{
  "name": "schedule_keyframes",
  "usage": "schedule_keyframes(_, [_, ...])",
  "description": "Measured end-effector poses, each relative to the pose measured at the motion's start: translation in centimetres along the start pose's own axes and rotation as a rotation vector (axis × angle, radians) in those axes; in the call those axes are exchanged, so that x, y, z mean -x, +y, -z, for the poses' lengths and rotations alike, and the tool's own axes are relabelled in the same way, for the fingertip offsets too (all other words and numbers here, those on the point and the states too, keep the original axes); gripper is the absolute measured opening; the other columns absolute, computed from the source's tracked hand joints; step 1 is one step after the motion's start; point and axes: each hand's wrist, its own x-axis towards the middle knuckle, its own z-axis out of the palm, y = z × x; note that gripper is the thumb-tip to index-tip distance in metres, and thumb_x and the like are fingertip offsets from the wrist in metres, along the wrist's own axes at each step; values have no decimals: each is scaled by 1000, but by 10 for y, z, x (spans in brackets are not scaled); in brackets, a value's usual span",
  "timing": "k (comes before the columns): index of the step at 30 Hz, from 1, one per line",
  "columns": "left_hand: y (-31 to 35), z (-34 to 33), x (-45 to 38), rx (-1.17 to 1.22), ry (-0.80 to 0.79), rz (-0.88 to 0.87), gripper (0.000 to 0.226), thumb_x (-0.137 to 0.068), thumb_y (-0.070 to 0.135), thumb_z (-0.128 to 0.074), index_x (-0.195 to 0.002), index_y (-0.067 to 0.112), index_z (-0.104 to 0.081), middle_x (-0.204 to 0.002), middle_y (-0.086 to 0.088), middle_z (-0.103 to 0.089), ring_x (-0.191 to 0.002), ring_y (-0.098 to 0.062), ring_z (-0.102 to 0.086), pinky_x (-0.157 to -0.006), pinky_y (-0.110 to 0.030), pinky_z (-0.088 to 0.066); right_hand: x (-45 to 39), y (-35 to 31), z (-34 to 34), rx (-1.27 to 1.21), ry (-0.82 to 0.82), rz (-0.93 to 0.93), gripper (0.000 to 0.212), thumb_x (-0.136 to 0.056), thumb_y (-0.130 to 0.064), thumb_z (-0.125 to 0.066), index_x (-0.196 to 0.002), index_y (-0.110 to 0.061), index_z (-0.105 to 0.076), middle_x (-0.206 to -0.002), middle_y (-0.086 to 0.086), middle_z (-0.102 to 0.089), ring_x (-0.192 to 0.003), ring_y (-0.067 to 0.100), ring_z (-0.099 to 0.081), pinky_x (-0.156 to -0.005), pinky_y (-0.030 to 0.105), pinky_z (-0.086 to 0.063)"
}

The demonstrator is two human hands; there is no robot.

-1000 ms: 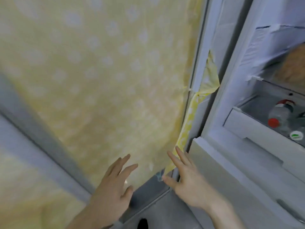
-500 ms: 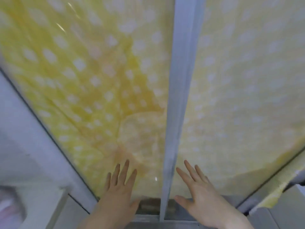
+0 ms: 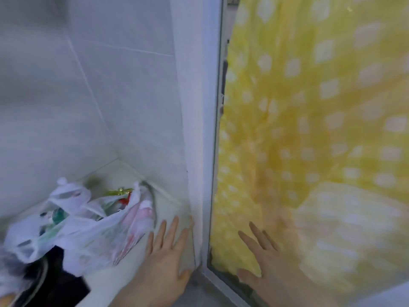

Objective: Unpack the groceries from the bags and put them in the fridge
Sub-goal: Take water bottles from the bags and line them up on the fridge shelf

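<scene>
A white plastic grocery bag (image 3: 88,224) sits on a pale counter (image 3: 168,204) at the lower left, its mouth open on packaged items, among them something red and something gold. My left hand (image 3: 168,260) hovers open just right of the bag, fingers spread, holding nothing. My right hand (image 3: 265,262) is open too, fingers apart, in front of a yellow curtain with white dots (image 3: 309,140). The fridge is out of view.
White tiled walls (image 3: 77,85) meet in a corner behind the bag. A white window frame (image 3: 199,129) runs upright between the hands. A dark object (image 3: 59,286) lies at the bottom left under the bag.
The view has swung left, away from the fridge and past the curtained window, bringing the counter and grocery bag into sight. Both hands stay open and empty.
</scene>
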Motion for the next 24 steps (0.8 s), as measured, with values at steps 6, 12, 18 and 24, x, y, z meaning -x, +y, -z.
schedule_keyframes(6, [-42,11,27,253,39,351,91,-88,59,-42,-160,31,6,-160,-2,35,-153,-31,27,-120,-40,20,-78,-50,12,27,-119,284,81,-96,-62,-54,-161,-46,-7,-166,-22,21,-159,15,9,-129,34,-10])
schedule_keyframes(12, [-63,-1,58,220,80,616,87,-85,61,-49,-161,34,-18,-169,-3,13,-157,-28,6,-123,-36,8,-154,-94,2,83,-220,560,79,-95,-60,-56,-160,-47,-12,-164,-27,5,-159,10,-1,-128,31,-12])
schedule_keyframes(18, [-76,-10,92,382,111,897,85,-94,57,-51,-162,38,-3,-164,10,28,-155,-22,23,-124,-39,9,-199,-146,-21,20,-209,778,60,-96,-48,-61,-151,-43,-38,-164,-27,-15,-153,-2,-19,-120,16,-22])
schedule_keyframes(24, [-123,-25,108,427,183,980,83,-91,54,-53,-162,38,-12,-169,10,17,-153,-17,23,-119,-32,9,-249,-202,-36,27,-240,823,53,-97,-46,-61,-147,-44,-42,-151,-34,-22,-141,-6,-33,-110,13,-28])
